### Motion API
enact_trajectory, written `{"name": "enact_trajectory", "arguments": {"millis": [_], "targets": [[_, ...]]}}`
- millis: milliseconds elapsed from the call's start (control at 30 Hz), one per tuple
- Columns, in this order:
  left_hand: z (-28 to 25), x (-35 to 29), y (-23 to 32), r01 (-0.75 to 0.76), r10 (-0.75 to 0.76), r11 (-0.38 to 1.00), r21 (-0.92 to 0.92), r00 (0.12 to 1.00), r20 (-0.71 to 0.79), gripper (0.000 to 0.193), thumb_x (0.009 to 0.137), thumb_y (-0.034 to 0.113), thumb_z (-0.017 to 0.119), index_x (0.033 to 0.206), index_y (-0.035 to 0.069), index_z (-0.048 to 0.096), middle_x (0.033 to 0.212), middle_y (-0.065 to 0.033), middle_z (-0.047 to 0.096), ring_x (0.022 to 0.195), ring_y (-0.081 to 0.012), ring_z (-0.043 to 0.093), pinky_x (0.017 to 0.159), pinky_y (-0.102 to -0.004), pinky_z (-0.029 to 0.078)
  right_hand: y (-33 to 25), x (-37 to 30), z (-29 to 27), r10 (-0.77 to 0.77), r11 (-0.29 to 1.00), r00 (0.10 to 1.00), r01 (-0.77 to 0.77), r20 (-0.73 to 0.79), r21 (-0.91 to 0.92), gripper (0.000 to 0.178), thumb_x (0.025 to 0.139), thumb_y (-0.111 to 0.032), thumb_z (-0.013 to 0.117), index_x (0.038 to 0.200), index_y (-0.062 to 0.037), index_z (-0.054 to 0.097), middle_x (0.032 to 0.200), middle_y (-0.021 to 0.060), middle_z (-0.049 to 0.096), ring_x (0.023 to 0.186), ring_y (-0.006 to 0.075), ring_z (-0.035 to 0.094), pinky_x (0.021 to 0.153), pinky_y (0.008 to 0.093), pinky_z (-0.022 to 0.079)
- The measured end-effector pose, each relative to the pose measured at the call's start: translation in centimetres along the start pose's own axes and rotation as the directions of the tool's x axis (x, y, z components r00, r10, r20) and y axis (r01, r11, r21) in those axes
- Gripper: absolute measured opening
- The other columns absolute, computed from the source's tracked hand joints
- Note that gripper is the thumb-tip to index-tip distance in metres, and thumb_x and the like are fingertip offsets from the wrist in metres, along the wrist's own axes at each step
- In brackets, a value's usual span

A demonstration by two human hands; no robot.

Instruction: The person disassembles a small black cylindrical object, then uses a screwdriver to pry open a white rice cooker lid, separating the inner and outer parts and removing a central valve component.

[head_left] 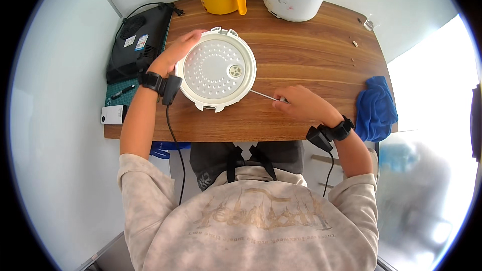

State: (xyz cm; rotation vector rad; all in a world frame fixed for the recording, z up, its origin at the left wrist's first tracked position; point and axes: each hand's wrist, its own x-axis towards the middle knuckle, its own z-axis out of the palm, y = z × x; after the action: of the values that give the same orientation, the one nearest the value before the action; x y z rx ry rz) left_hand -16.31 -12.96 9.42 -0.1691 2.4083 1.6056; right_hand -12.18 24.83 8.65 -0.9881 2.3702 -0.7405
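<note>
A round white rice cooker lid (208, 68) lies on the wooden table with its dimpled metal inner side up. A small round vent (235, 71) sits toward its right side. My left hand (185, 46) grips the lid's upper left rim, its fingers partly hidden beyond the edge. In my right hand (300, 103) is a screwdriver (263, 95), its thin metal shaft pointing left. The shaft's end meets the lid's lower right rim; I cannot tell whether it goes under it. My fingers cover most of the handle.
At the back stand a yellow pot (221, 1) with a glass lid and a white rice cooker body (293, 0). A black appliance (138, 45) lies on a green mat at left, near a pen (123, 92) and a white box-shaped device (114, 115). A blue cloth (376, 109) lies at right.
</note>
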Motion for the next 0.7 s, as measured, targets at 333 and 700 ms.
{"name": "enact_trajectory", "arguments": {"millis": [333, 700], "targets": [[1.4, -1.3, -4.4, -0.002, -0.011, 0.993, -0.122, 0.993, -0.114, 0.045, 0.112, 0.031, 0.041, 0.147, 0.005, 0.052, 0.132, -0.0090, 0.064, 0.119, -0.0150, 0.061, 0.098, -0.0293, 0.051, 0.2, -0.9, 1.8, 0.238, 0.934, 0.951, -0.169, -0.196, 0.315, 0.027, 0.100, -0.025, 0.061, 0.096, 0.0007, 0.069, 0.075, 0.0212, 0.067, 0.069, 0.0417, 0.062, 0.065, 0.0468, 0.048], [2.2, -2.5, -4.2, -0.055, 0.000, 0.911, -0.409, 0.991, -0.133, 0.042, 0.112, 0.038, 0.042, 0.143, 0.010, 0.049, 0.132, -0.0062, 0.059, 0.119, -0.0137, 0.059, 0.100, -0.0309, 0.051, 1.1, -1.0, 4.4, 0.011, 0.985, 0.902, -0.084, -0.432, -0.149, 0.021, 0.100, -0.022, 0.059, 0.093, -0.0026, 0.062, 0.072, 0.0198, 0.066, 0.069, 0.0424, 0.064, 0.063, 0.0513, 0.052]]}}
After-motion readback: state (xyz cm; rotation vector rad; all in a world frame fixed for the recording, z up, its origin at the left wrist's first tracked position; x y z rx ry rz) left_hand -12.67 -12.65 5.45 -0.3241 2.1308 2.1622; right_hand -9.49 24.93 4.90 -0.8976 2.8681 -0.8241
